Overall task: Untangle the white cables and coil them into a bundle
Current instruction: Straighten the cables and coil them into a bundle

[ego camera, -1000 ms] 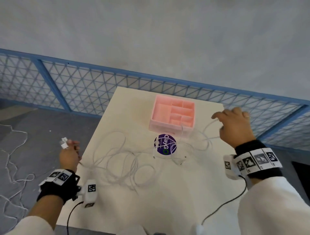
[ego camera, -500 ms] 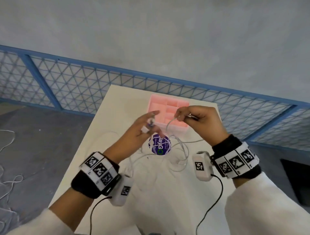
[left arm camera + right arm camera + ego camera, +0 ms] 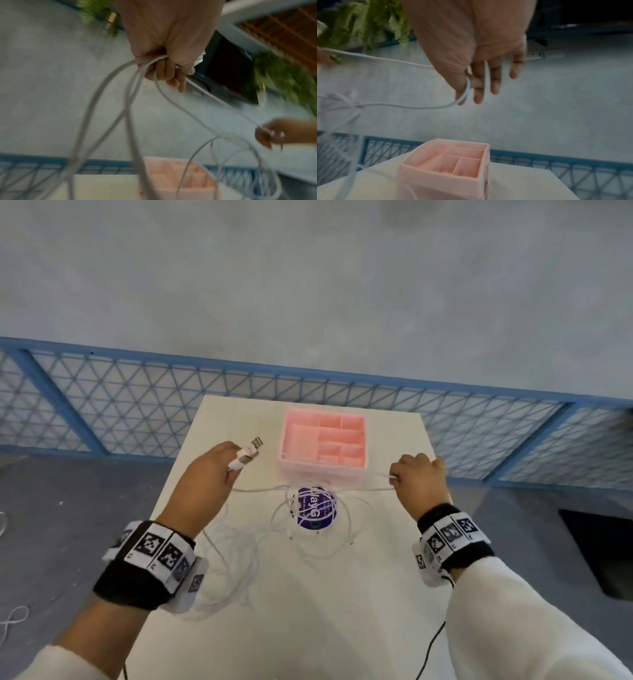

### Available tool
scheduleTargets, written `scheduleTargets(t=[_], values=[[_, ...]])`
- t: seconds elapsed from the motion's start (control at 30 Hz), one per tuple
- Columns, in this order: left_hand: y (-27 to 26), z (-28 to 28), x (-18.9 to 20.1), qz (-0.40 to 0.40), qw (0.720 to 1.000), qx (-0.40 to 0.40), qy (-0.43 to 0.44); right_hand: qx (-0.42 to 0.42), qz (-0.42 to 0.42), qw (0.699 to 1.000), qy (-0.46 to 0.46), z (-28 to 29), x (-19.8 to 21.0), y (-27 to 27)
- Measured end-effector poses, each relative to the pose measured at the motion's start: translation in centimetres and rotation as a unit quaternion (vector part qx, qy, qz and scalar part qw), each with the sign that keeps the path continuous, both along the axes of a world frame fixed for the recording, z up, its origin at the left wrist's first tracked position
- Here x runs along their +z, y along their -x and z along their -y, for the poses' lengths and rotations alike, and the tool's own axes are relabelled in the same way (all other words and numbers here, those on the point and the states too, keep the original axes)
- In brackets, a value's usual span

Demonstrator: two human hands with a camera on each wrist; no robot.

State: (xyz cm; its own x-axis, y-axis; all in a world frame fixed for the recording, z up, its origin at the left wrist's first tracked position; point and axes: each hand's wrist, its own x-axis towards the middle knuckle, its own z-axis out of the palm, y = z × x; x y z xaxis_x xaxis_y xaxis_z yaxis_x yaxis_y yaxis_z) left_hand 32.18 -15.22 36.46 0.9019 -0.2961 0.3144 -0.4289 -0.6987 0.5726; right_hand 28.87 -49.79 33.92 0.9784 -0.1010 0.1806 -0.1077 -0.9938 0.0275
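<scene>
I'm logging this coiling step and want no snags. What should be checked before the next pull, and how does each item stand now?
1. Left hand grips the plugs: ok.
2. Right hand holds a cable: ok.
3. Strand between the hands free of slack: ok in the left wrist view.
4. Cables clear of the purple tub: not ok, loops lie over it.
5. Cables clear of the pink organizer: cannot tell.
6. Loops on the table untangled: not ok.

Grey floor (image 3: 308, 285) – blue mesh fence (image 3: 137, 409) (green plants (image 3: 281, 75) beyond).
</scene>
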Motion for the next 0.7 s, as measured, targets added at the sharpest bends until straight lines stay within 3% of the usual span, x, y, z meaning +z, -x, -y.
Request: scheduleTargets(t=[0.07,0.1,0.13,0.17,0.2,0.23,0.27,0.3,0.33,0.37,0.4,0.43,0.5,0.57,0.6,0.63,0.67,0.7], values=[[0.6,-0.4,-1.2,0.005,0.997,-0.013,-0.072,-0.070,-0.003,0.997,-0.040,0.7,-0.5,-0.5],[0.8,-0.6,-1.7,0.005,0.996,-0.006,-0.092,-0.089,0.012,0.988,-0.126,0.9,-0.1,-0.9],[1.0,-0.8,-2.0,0.004,0.994,0.005,-0.108,-0.095,0.035,0.958,-0.267,0.8,0.5,-1.3],[1.0,-1.1,-2.4,0.007,0.993,0.015,-0.118,-0.093,0.057,0.896,-0.430,0.5,1.0,-1.5],[0.9,-1.4,-2.6,0.014,0.992,0.025,-0.119,-0.094,0.071,0.806,-0.580,-0.1,1.4,-1.6],[0.7,-1.7,-2.8,0.024,0.992,0.032,-0.119,-0.107,0.066,0.704,-0.699,-0.8,1.8,-1.7],[0.6,-1.9,-2.8,0.016,0.993,0.043,-0.112,-0.114,0.048,0.648,-0.751,-1.3,1.9,-1.7],[0.4,-2.1,-2.8,-0.003,0.994,0.065,-0.093,-0.119,0.030,0.669,-0.733,-1.6,1.9,-1.7],[0.2,-2.4,-2.8,-0.025,0.993,0.090,-0.072,-0.109,0.012,0.758,-0.643,-1.6,2.0,-1.6],[0.1,-2.9,-2.7,-0.038,0.992,0.105,-0.059,-0.079,-0.011,0.865,-0.495,-1.1,1.6,-1.6],[0.0,-3.5,-2.8,-0.030,0.992,0.105,-0.061,-0.048,-0.032,0.940,-0.336,-0.4,1.2,-1.5],[0.1,-4.2,-2.7,-0.007,0.993,0.092,-0.071,-0.012,-0.038,0.979,-0.201,0.5,0.8,-1.4],[0.2,-5.7,-2.4,0.031,0.992,0.082,-0.094,0.012,0.010,0.998,-0.068,2.8,-0.4,-1.0],[0.1,-7.0,-2.3,0.046,0.989,0.083,-0.112,-0.091,0.087,0.985,-0.119,4.7,-1.0,-0.4],[0.2,-7.3,-2.3,0.053,0.987,0.083,-0.124,-0.137,0.111,0.965,-0.193,5.0,-1.1,-0.2],[0.2,-7.3,-2.5,0.056,0.986,0.089,-0.126,-0.186,0.116,0.917,-0.333,4.9,-1.0,-0.4],[0.3,-7.1,-2.8,0.052,0.987,0.100,-0.115,-0.213,0.097,0.819,-0.523,4.4,-1.0,-0.5],[0.1,-6.7,-3.2,0.039,0.989,0.111,-0.092,-0.207,0.075,0.675,-0.704,3.4,-1.2,-0.6]])
